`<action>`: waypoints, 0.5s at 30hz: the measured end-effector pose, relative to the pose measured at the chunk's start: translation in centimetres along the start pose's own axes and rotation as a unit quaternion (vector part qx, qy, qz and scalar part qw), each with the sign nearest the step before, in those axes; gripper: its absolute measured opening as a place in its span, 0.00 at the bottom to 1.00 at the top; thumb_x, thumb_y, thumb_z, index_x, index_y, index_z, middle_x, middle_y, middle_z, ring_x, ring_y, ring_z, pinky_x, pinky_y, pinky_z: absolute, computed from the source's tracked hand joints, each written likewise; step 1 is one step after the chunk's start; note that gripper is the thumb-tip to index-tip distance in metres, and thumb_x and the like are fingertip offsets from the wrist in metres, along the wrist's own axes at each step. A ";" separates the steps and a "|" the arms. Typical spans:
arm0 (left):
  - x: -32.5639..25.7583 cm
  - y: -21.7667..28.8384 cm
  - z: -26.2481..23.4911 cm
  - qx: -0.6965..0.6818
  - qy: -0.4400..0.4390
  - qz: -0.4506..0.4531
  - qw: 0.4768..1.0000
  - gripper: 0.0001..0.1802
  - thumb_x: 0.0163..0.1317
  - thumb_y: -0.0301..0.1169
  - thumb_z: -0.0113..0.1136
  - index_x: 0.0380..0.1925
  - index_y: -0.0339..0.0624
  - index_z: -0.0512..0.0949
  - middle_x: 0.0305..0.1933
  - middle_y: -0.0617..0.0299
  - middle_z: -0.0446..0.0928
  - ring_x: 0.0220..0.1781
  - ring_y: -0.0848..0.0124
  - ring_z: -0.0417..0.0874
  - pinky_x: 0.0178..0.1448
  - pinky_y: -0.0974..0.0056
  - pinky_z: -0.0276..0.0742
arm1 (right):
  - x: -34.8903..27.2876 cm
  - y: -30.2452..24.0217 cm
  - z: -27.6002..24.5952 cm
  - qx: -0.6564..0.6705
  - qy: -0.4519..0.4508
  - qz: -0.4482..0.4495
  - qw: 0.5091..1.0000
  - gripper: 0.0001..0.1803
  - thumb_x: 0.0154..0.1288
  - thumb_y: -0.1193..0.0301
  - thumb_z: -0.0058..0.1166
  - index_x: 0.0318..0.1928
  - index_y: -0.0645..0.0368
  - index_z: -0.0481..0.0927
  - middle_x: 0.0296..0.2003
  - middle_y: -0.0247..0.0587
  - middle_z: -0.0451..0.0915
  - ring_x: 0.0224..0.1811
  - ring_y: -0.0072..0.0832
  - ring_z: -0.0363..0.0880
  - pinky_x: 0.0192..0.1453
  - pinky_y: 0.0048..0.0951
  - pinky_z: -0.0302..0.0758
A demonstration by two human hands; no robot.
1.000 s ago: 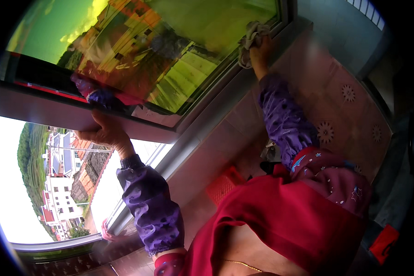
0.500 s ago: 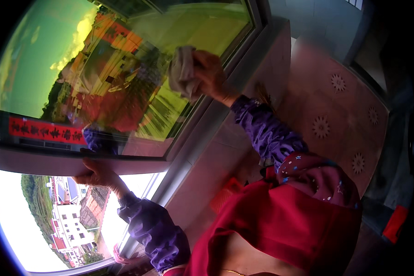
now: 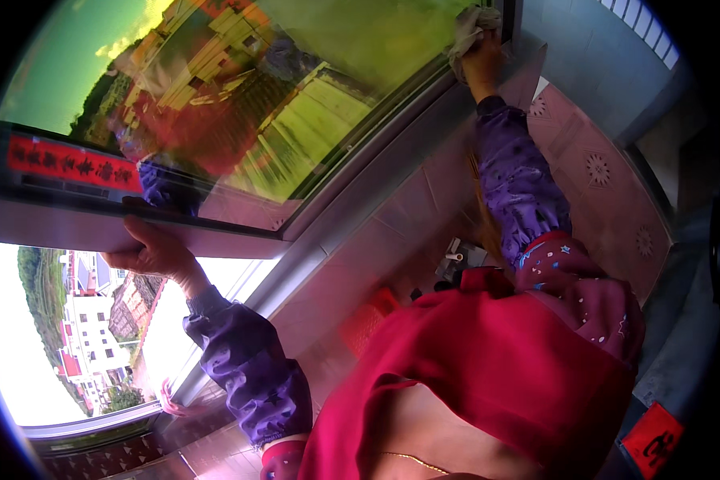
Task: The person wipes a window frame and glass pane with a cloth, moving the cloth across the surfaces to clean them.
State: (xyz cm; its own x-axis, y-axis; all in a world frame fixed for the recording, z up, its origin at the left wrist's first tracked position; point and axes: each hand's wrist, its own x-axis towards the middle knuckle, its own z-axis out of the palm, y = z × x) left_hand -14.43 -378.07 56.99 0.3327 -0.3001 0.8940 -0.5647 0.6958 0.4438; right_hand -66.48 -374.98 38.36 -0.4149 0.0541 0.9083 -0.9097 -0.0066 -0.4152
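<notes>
My right hand (image 3: 484,68) is closed on a crumpled pale grey cloth (image 3: 470,30), pressed against the far right end of a yellow-green tinted window pane (image 3: 336,120), next to its frame. Along the pane's lower side, my left hand (image 3: 162,254) grips the edge of the window sash (image 3: 244,236); its thumb is up on the frame and the other fingers are partly hidden. Buildings, sky and a purple sleeve are mirrored in the glass.
A ledge (image 3: 392,180) runs beside the window. Below it lie a red plastic basket (image 3: 368,320) and a small greyish object (image 3: 460,254). The open gap at lower left shows white buildings (image 3: 92,332) outside. Pink cloth (image 3: 172,400) is tied at the lower frame.
My right hand has slid the cloth up and right across the glass to the frame's corner. My left hand keeps its hold on the sash, while the whole view has shifted slightly.
</notes>
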 end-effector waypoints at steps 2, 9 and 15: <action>0.4 0.2 -0.3 0.034 0.001 -0.004 0.999 0.34 0.59 0.41 0.64 0.56 0.32 0.59 0.51 0.46 0.69 0.49 0.58 0.74 0.54 0.57 0.73 | -2.8 -2.5 -0.2 0.020 -0.041 0.043 0.998 0.25 0.48 0.77 0.58 0.51 0.59 0.74 0.52 0.52 0.71 0.56 0.51 0.68 0.57 0.42 0.69; 0.4 -0.7 0.2 0.023 0.000 0.012 1.000 0.35 0.58 0.42 0.65 0.55 0.31 0.60 0.50 0.45 0.69 0.48 0.57 0.74 0.52 0.56 0.74 | -10.8 -19.5 -4.5 0.187 -0.196 0.047 0.961 0.21 0.42 0.76 0.62 0.42 0.54 0.79 0.52 0.48 0.71 0.55 0.48 0.68 0.59 0.43 0.65; 1.0 -1.3 0.0 0.056 -0.010 0.019 0.998 0.34 0.59 0.41 0.65 0.56 0.34 0.60 0.51 0.47 0.68 0.49 0.59 0.74 0.53 0.58 0.74 | -10.1 -17.2 -5.5 0.284 -0.324 -0.044 0.901 0.15 0.45 0.73 0.65 0.38 0.54 0.82 0.50 0.44 0.73 0.56 0.42 0.70 0.60 0.40 0.66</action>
State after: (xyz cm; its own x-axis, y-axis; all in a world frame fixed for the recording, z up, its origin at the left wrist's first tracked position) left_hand -13.38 -379.21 57.28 0.2949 -0.2891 0.9108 -0.6584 0.6294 0.4129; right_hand -46.50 -369.91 36.05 -0.0963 -0.5146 0.8520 -0.7244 -0.5509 -0.4146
